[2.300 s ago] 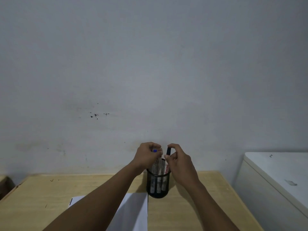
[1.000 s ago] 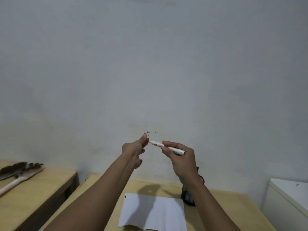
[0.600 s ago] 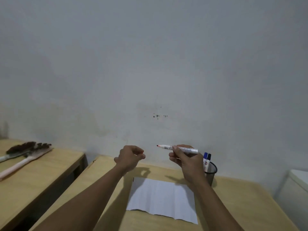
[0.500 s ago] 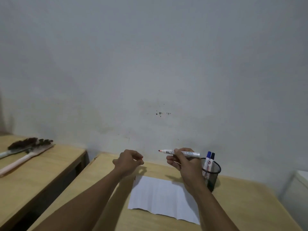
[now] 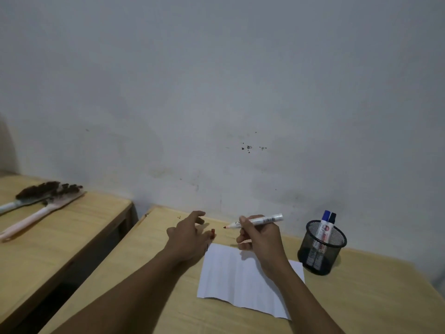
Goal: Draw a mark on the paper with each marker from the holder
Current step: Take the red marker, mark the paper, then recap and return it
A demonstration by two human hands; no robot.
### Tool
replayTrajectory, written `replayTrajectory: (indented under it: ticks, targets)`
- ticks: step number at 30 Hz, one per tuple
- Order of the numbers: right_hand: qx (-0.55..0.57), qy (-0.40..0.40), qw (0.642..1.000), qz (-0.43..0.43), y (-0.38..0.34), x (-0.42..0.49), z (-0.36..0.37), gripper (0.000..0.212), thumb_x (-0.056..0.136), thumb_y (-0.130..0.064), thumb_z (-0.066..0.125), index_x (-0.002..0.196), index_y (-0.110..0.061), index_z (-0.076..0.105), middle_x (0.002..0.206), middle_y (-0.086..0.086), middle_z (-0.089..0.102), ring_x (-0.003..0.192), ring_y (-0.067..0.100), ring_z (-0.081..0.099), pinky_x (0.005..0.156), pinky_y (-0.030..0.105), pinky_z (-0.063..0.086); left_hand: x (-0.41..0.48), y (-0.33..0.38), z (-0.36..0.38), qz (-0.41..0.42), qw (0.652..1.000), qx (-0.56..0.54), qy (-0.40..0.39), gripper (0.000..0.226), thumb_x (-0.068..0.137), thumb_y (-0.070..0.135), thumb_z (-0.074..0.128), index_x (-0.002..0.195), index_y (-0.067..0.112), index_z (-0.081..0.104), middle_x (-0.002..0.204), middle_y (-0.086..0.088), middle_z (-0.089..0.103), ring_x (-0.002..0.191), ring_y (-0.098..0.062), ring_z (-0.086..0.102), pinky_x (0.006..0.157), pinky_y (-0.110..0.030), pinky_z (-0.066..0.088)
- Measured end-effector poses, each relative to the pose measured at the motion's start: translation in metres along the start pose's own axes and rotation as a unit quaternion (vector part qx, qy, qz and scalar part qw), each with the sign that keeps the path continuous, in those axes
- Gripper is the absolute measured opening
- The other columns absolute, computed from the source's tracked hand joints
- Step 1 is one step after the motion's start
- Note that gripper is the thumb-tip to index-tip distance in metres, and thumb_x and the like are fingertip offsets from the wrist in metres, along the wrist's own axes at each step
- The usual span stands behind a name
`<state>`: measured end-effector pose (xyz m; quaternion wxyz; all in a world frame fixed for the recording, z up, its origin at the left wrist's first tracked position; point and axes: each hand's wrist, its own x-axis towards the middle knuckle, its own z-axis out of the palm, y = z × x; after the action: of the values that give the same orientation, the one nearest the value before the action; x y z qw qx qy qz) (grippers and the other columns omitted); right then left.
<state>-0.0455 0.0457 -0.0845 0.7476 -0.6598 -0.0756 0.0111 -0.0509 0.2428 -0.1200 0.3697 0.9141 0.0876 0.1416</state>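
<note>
My right hand point(image 5: 258, 237) grips an uncapped white marker point(image 5: 262, 220), held level just above the far edge of the white paper point(image 5: 240, 280), red tip pointing left. My left hand point(image 5: 189, 235) hovers low at the paper's far left corner with its fingers spread. A small red cap point(image 5: 212, 233) stands on the table by its thumb tip; I cannot tell if they touch. The black mesh holder point(image 5: 321, 249) sits to the right of the paper. It holds a blue-capped marker point(image 5: 325, 225) and a dark-capped marker point(image 5: 333, 216).
The paper and holder rest on a wooden table point(image 5: 361, 297) against a pale wall. A second wooden table point(image 5: 60, 232) stands to the left across a dark gap, with two brushes point(image 5: 45, 198) lying on it.
Both hands have come down toward the table. My left hand has gone from a fist to spread fingers, and the red cap now shows beside its thumb. The view tilted downward.
</note>
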Motion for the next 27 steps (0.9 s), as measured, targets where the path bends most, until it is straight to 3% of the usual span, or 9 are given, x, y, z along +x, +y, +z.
replayTrajectory:
  ticks: [4, 10, 15, 19, 27]
  targets:
    - [-0.043, -0.046, 0.998, 0.027, 0.016, 0.005, 0.017, 0.023, 0.100, -0.021, 0.060, 0.090, -0.001, 0.058, 0.067, 0.012, 0.063, 0.054, 0.024, 0.061, 0.049, 0.034, 0.047, -0.033, -0.006, -0.007, 0.012, 1.000, 0.013, -0.012, 0.050, 0.077, 0.061, 0.063, 0.116, 0.038, 0.041, 0.120, 0.013, 0.057, 0.106, -0.012, 0.052, 0.105, -0.044, 0.029]
    - [-0.099, -0.062, 0.992, 0.038, 0.037, 0.014, 0.037, 0.021, 0.098, -0.018, 0.062, 0.083, -0.006, 0.070, 0.061, 0.004, 0.067, 0.052, 0.022, 0.055, 0.046, 0.029, 0.043, -0.053, -0.016, -0.018, 0.058, 0.987, 0.130, -0.080, 0.074, 0.059, 0.083, 0.057, 0.116, 0.038, 0.041, 0.121, 0.019, 0.053, 0.108, -0.005, 0.046, 0.115, -0.057, 0.015]
    - [-0.158, -0.020, 0.987, 0.005, 0.049, 0.013, 0.036, 0.026, 0.099, -0.022, 0.061, 0.076, -0.012, 0.069, 0.058, -0.004, 0.070, 0.048, 0.014, 0.058, 0.047, 0.024, 0.046, -0.053, -0.025, -0.018, 0.118, 0.978, 0.148, -0.083, 0.057, 0.070, 0.079, 0.056, 0.115, 0.043, 0.057, 0.138, 0.019, 0.049, 0.132, -0.008, 0.037, 0.113, -0.066, 0.012]
    - [-0.230, -0.006, 0.972, -0.046, 0.055, 0.011, 0.039, 0.026, 0.098, -0.027, 0.061, 0.076, -0.017, 0.069, 0.056, -0.014, 0.068, 0.049, 0.004, 0.064, 0.051, 0.017, 0.052, -0.051, -0.025, -0.018, 0.121, 0.971, 0.182, -0.100, 0.056, 0.074, 0.077, 0.053, 0.116, 0.043, 0.066, 0.136, 0.020, 0.054, 0.133, -0.007, 0.036, 0.110, -0.071, 0.013]
    - [-0.271, -0.024, 0.960, -0.063, 0.056, 0.012, 0.038, 0.025, 0.100, -0.025, 0.059, 0.080, -0.013, 0.068, 0.063, -0.013, 0.066, 0.053, -0.003, 0.064, 0.052, 0.011, 0.047, -0.052, -0.027, -0.017, 0.109, 0.971, 0.185, -0.108, 0.055, 0.075, 0.077, 0.053, 0.118, 0.045, 0.065, 0.138, 0.018, 0.052, 0.135, -0.006, 0.034, 0.108, -0.076, 0.009]
